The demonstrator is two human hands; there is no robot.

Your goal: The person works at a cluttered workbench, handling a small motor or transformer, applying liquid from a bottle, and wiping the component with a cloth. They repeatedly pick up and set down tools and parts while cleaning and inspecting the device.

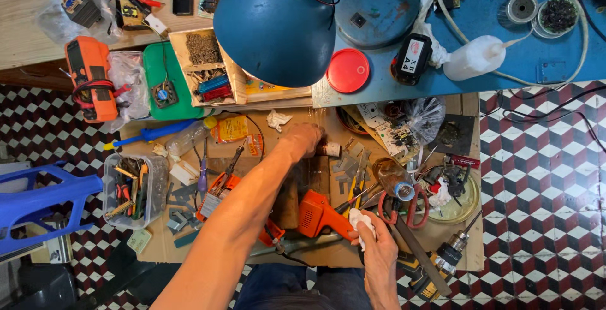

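Note:
My left hand reaches forward over the cardboard work surface, its fingers closed around a small pale cylindrical piece. My right hand sits near the front edge, gripping a crumpled white cloth. Just left of that hand lies an orange soldering gun. Between the hands lie small grey metal strips and pliers.
A blue desk lamp hangs over the back. Red-handled scissors, a glass jar, a drill, a clear box of tools, an orange multimeter, a red lid and a white squeeze bottle crowd the surface.

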